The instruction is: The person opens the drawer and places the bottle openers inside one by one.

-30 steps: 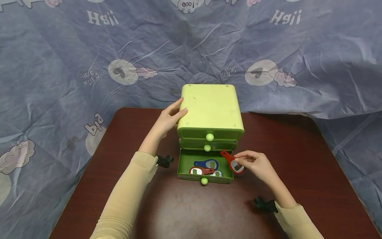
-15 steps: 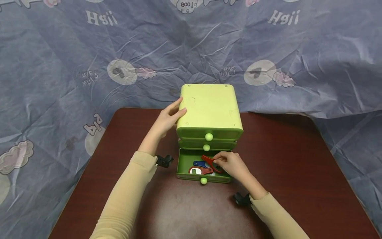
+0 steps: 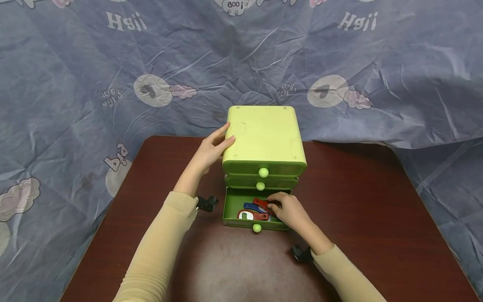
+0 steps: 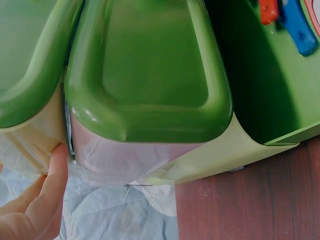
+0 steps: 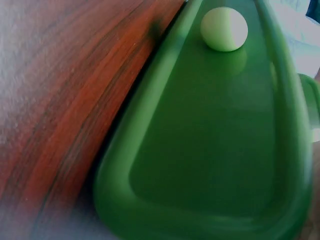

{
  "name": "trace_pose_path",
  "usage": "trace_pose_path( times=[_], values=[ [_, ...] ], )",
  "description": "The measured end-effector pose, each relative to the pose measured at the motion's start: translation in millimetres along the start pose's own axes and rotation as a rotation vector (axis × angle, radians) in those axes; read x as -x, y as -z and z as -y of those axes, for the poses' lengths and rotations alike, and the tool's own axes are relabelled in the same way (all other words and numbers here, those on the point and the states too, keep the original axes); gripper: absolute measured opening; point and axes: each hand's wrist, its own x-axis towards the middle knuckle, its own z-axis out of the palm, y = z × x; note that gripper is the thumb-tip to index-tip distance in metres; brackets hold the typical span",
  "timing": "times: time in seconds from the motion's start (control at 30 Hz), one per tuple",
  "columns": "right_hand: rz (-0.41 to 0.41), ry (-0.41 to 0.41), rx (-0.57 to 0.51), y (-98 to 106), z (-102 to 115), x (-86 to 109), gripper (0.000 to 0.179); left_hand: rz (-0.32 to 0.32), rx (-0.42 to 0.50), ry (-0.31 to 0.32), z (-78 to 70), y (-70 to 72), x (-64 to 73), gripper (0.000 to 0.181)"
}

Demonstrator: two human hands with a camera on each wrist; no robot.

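A small drawer cabinet [image 3: 266, 134], pale yellow with green fronts, has its bottom drawer [image 3: 235, 201] pulled out. My left hand [image 3: 211, 153] rests against the cabinet's left side with fingers straight; its fingertips touch the side wall in the left wrist view. My right hand [image 3: 290, 212] is over the drawer's right part, thumb and fingers spread apart. Just by its fingertips a red bottle opener [image 3: 259, 203] lies across a blue bottle opener [image 3: 250, 206]. Another red bottle opener [image 3: 252, 215] lies nearer the drawer front. The right hand covers the drawer's right end.
Two upper drawers sit pushed in, with round knobs [image 3: 263, 172]. The open drawer's front panel [image 5: 210, 130] and its knob [image 5: 224, 29] fill the right wrist view. Dark red tabletop [image 3: 358, 201] surrounds the cabinet; a blue printed cloth [image 3: 241, 54] hangs behind.
My right hand has moved left into the open drawer with the red bottle opener and let go of it on the blue one. The left hand has stayed on the cabinet.
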Motion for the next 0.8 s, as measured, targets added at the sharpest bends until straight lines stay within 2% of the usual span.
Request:
trace_pose_path(
  times=[0.2, 0.3, 0.53, 0.67, 0.8],
  values=[
    [-0.041, -0.006, -0.094, 8.7, 9.1, 14.9, 0.023, -0.001, -0.008, 0.013, -1.0, 0.6, 0.3, 0.060],
    [-0.040, -0.026, -0.179, 12.9, 17.9, 24.1, 0.020, -0.002, -0.010, 0.014, -2.3, 0.8, 1.0, 0.060],
    [0.086, -0.044, -0.407, 10.1, 33.8, 47.8, 0.012, 0.004, -0.007, 0.006, -3.6, 0.6, 2.5, 0.062],
    [0.146, -0.047, -0.458, 0.0, 35.1, 58.3, 0.014, 0.003, -0.010, 0.000, -3.8, 0.2, 3.3, 0.063],
    [0.207, -0.092, -0.502, -13.5, 31.0, 63.8, 0.016, 0.003, -0.006, 0.007, -3.3, 0.1, 2.8, 0.062]
  ],
)
